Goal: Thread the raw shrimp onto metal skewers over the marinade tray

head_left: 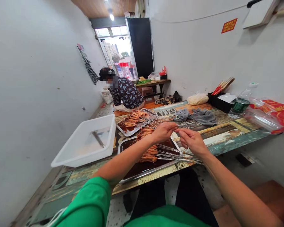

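My left hand (164, 131) and my right hand (191, 141) meet above the table, fingertips pinched close together. Whatever lies between the fingers is too small to make out. Below them, a metal tray (130, 179) with dark red-brown liquid holds several skewers of orange-brown food (148, 155). The bare ends of these metal skewers (171, 153) stick out to the right over the tray's rim, beneath my right hand. Behind it, a second metal tray (127, 132) carries more such skewers (134, 118), partly hidden by my left hand and forearm.
A white plastic tub (82, 157) with a metal tool (98, 139) inside stands left. Grey cloths (204, 117), a black box (220, 102) with sticks, a plastic bottle (240, 104) and red-and-clear packaging (272, 115) lie on the right. Another person (126, 93) sits beyond the table.
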{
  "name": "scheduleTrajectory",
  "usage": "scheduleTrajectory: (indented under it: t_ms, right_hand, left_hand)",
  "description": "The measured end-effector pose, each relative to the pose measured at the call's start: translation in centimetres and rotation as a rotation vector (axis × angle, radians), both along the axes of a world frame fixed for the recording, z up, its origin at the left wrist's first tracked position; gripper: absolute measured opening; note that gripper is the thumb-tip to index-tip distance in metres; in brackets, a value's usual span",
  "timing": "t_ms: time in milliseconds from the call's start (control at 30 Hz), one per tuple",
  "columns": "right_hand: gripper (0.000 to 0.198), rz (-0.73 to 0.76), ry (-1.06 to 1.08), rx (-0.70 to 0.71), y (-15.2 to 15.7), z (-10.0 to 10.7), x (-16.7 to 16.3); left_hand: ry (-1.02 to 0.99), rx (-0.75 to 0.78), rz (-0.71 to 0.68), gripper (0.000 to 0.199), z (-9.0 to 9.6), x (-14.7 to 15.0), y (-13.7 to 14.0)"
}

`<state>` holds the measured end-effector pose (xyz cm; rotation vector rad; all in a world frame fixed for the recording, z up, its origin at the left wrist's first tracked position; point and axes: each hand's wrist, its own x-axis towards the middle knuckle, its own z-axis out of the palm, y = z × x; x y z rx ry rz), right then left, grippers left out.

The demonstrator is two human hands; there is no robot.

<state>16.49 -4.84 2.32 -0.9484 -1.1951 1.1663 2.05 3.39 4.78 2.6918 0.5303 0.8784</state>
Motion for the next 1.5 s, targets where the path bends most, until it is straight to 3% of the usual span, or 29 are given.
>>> scheduleTrajectory:
  t_ms: [133,300,433,500,667,767,933,1000,1100,1200,1333,1400,1500]
  right_hand:
    - [0.038,0.227,-0.129,-0.157,-0.3,2.3,1.6]
    - [0.049,0.039,-0.511,-0.208,-0.5,4.1,1.8]
    - [0.064,-0.091,-0.626,-0.155,-0.8,5.1,3.3]
    - [0.061,-0.167,-0.739,-0.134,-0.9,5.7,4.5]
    - [0.052,-0.301,-1.271,0.121,-1.4,6.7,5.9]
    - [0.050,-0.341,-1.547,0.250,-1.6,6.7,5.3]
    - [0.046,-0.339,-1.785,0.273,-1.3,6.2,4.6]
    - [0.046,-0.317,-1.749,0.252,-1.2,6.2,4.9]
    - [0.047,-0.262,-1.493,0.195,-1.0,5.8,4.9]
    - [0.044,-0.136,-1.020,0.043,-0.7,3.8,3.4]
    - [0.038,0.055,-0.238,-0.188,-0.3,-0.2,-0.5]
    - [0.032,0.058,-0.005,-0.174,-0.5,-1.7,-1.9]
    - [0.032,0.027,0.083,-0.117,-1.0,-2.7,-1.8]
  left_hand:
    - [0.007,-0.010,-0.019,0.027,-0.2,-0.4,0.0]
    - [0.042,-0.030,-0.034,0.027,-0.3,-0.4,-0.3]
    - [0.102,-0.026,-0.036,0.026,-0.7,-0.4,-0.2]
    - [0.121,-0.018,-0.039,0.025,-1.0,-0.4,-0.2]
    - [0.170,-0.008,-0.025,0.023,-1.6,-0.1,0.1]
    - [0.183,-0.005,-0.014,0.021,-1.8,0.1,0.0]
    - [0.193,-0.009,-0.034,0.021,-2.1,0.0,-0.1]
    - [0.161,0.003,-0.047,0.021,-2.1,-0.2,0.0]
    - [0.090,0.018,-0.057,0.021,-2.0,-0.6,-0.1]
    - [0.046,0.010,-0.050,0.024,-1.7,-0.8,-0.5]
    - [-0.025,-0.040,-0.010,0.022,-1.3,-0.6,-1.0]
    - [-0.091,-0.085,0.031,0.022,-1.1,-0.6,-0.9]
    - [-0.161,-0.166,0.010,0.022,-1.0,-0.7,-0.3]
